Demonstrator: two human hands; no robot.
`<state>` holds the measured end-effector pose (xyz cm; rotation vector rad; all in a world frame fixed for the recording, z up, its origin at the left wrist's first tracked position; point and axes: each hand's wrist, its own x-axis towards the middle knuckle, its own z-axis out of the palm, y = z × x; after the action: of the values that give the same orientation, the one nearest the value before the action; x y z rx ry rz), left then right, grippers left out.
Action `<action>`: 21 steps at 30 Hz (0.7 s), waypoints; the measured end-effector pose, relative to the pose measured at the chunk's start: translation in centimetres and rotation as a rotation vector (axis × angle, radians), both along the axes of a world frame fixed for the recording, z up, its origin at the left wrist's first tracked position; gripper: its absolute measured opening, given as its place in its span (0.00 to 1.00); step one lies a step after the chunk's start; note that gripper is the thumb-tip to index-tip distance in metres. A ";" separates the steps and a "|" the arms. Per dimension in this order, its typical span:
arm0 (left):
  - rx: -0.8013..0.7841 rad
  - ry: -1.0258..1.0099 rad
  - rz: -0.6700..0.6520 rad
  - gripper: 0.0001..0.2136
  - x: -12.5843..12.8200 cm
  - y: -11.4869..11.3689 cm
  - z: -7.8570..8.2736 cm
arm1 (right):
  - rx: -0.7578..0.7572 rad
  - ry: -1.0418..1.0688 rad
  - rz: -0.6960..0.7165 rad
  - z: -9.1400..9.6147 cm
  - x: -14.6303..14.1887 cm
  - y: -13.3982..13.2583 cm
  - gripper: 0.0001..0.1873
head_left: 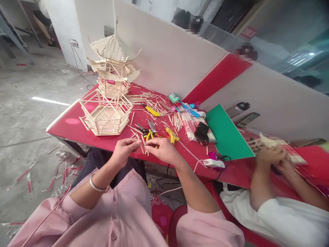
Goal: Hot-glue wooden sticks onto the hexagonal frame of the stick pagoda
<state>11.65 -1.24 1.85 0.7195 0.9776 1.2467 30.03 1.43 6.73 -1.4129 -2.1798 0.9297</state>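
Observation:
Over the table's front edge, my left hand (124, 150) pinches a short wooden stick (138, 137) between thumb and fingertips. Close beside it, my right hand (164, 150) is closed on another wooden stick (143, 140). The two sticks are nearly side by side; I cannot tell whether they touch. Just beyond my hands lie pliers with yellow handles (149, 134), partly hidden by my right hand, and a yellow glue gun (171, 135). A six-sided stick frame (106, 118) stands to the left, and a tiered stick pagoda (113, 55) rises behind it.
Loose sticks (144, 97) and a yellow-handled cutter (152, 110) lie on the red table (64, 125). Bagged sticks (189, 127), a black box (202, 131), a white power strip (214, 163) and a green board (228, 133) are at right. A co-worker's hands (275, 157) work beyond the board.

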 end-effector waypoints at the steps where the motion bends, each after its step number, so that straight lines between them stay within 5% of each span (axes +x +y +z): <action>1: -0.007 0.002 0.019 0.16 -0.1 0.1 0.0 | 0.011 -0.055 -0.051 -0.2 0.9 0.7 0.11; 4: 0.001 -0.006 0.046 0.16 0.0 0.4 0.3 | 0.066 -0.395 -0.348 -0.9 5.3 3.9 0.10; 8: 0.012 -0.026 -0.025 0.16 0.9 1.3 0.8 | 0.039 -0.587 -0.589 -2.0 11.9 8.4 0.09; 14: 0.022 0.005 -0.066 0.15 2.9 2.9 0.9 | -0.061 -0.651 -0.601 -3.8 17.1 12.4 0.10; 21: -0.023 0.027 -0.029 0.15 3.7 4.3 0.1 | 0.008 -0.691 -0.718 -5.3 17.5 17.4 0.14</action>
<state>15.38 3.09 1.91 0.7312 0.9989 1.2013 47.50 18.85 1.41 -2.5267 -1.7702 0.1721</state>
